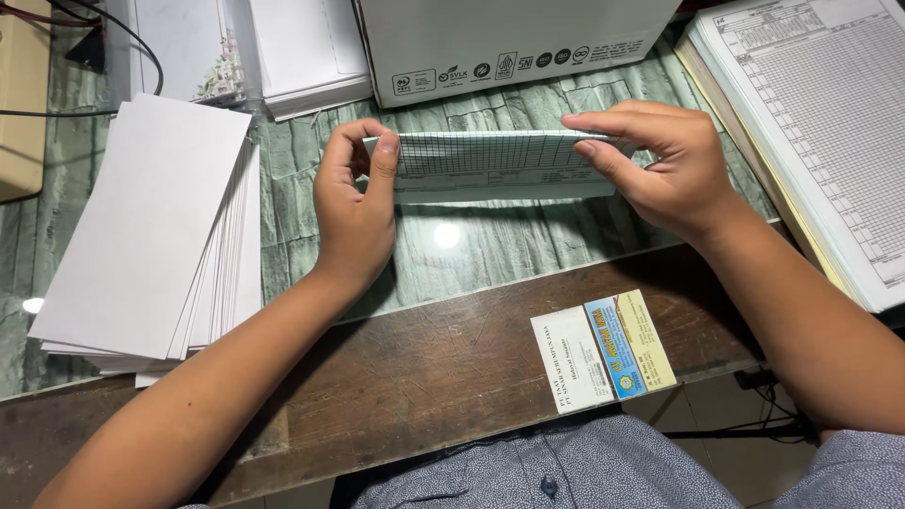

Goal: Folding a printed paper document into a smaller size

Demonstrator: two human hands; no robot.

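Observation:
A printed grid form (490, 160), folded into a long narrow strip, lies across the green marbled glass desk top (471, 250). My left hand (353, 203) pinches its left end between thumb and fingers. Its right end is pinched by my right hand (660, 160), fingers pressing on the top fold. The strip sits just above the desk between both hands.
A fanned stack of white folded sheets (151, 236) lies left. A thick pile of grid forms (820, 132) lies right. A white cardboard box (509, 42) stands behind, with more white paper (302, 52) beside it. A small printed card (603, 351) rests on the brown wooden edge (405, 377).

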